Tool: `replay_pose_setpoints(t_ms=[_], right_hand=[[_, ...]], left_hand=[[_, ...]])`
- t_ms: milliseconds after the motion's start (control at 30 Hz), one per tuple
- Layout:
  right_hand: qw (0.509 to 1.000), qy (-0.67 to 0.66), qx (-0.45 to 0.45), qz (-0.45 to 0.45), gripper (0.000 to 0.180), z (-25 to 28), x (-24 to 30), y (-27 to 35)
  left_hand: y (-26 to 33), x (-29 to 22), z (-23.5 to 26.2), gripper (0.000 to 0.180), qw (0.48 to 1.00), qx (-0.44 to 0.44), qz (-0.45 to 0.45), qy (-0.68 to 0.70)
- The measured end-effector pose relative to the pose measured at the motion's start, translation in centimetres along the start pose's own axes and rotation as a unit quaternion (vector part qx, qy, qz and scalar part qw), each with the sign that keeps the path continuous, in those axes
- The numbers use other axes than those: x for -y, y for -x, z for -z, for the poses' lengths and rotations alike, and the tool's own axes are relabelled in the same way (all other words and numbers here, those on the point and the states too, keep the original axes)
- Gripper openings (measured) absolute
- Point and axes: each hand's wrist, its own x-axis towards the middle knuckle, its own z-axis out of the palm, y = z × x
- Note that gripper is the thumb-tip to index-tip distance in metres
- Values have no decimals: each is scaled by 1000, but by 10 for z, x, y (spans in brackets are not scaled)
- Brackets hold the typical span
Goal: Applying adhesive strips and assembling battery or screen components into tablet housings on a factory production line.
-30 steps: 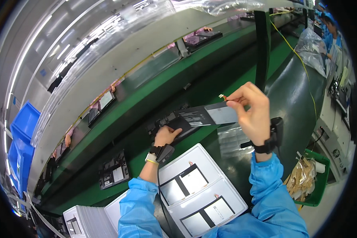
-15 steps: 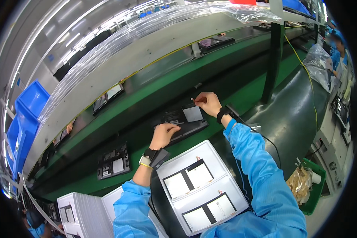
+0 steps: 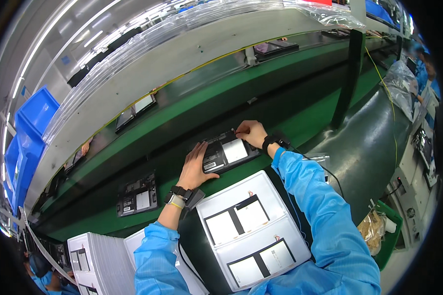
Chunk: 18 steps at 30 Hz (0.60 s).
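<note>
An opened black laptop base (image 3: 214,156) lies on the green conveyor with its inside facing up. A battery with a white label (image 3: 235,150) is in its right part. My left hand (image 3: 194,169) rests at the base's left end, fingers stretched toward the back edge and thumb apart near the front edge. At the back right corner, the fingertips of my right hand (image 3: 251,133) are pinched on a thin battery cable, mostly hidden by the fingers. Close in front, a white tray (image 3: 246,235) holds black-and-white batteries (image 3: 237,220) with short coloured leads.
A second opened laptop base (image 3: 138,195) lies farther left on the conveyor belt (image 3: 91,222). Stacked white trays (image 3: 103,263) stand at lower left. Blue bins (image 3: 34,115) are at far left, a green bin (image 3: 390,235) at right. A dark post (image 3: 348,81) rises behind my right hand.
My left hand has gone from a pinch above the laptop base to spread fingers at its left end. My right hand has lowered the cable to the back corner. The base is turned slightly.
</note>
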Motion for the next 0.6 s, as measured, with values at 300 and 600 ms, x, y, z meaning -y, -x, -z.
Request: replay_pose_setpoints(t_ms=[300, 600], right_hand=[[999, 45, 26, 5, 25, -9, -7, 13], [938, 257, 210, 96, 116, -3, 12, 30]], left_hand=[[-14, 10, -9, 108, 998, 57, 24, 28], [-13, 11, 1, 101, 994, 93, 56, 5]])
